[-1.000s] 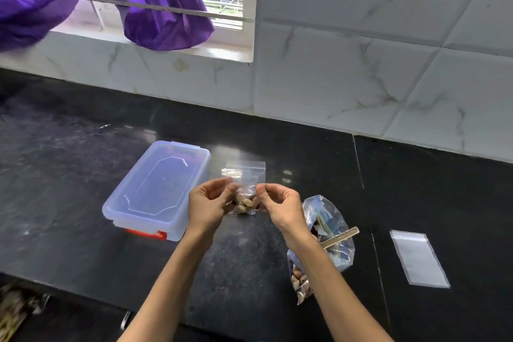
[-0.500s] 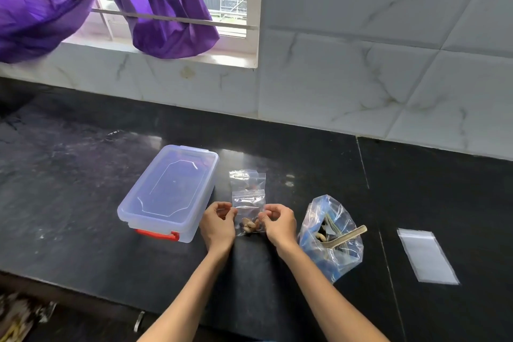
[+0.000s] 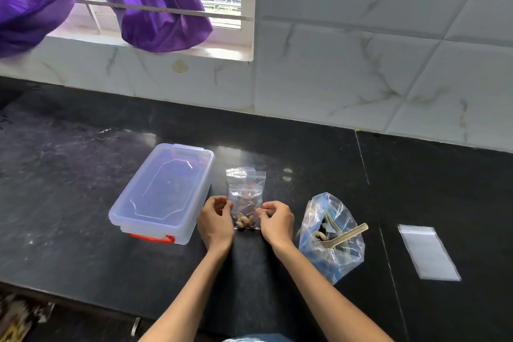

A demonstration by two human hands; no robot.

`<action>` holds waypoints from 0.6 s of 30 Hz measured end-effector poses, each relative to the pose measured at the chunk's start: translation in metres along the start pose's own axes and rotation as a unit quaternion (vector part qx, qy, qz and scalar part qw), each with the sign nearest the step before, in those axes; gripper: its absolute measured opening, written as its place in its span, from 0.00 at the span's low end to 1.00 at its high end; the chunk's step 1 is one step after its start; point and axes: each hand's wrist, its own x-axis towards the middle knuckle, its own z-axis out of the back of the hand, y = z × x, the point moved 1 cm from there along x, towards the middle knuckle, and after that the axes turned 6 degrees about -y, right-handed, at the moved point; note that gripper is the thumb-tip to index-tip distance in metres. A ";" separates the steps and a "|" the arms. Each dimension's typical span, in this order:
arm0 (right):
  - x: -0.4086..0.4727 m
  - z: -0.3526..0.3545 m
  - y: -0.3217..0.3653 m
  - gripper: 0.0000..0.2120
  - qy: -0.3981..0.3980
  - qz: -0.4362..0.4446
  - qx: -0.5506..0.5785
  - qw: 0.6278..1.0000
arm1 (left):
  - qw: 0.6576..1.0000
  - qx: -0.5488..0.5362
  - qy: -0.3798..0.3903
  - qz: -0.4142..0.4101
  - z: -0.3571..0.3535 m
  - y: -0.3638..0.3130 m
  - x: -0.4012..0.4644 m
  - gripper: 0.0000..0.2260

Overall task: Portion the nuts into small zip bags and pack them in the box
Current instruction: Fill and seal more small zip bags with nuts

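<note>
While my left hand [image 3: 216, 220] and right hand [image 3: 275, 219] pinch the bag [image 3: 245, 206] edges on the counter [image 3: 83, 203] beside the box [image 3: 163, 191], I press its zip fully before packing.

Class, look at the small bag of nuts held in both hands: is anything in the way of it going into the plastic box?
Yes. The lid is on the box, covering its opening, so the small bag of nuts, held between the left hand and right hand, cannot go in. The countertop between shows nothing else.
</note>
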 end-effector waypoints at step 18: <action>-0.032 0.111 0.023 0.14 -0.118 0.096 0.093 0.984 | 0.978 -0.105 0.036 -0.178 -0.023 -0.082 -0.082 0.10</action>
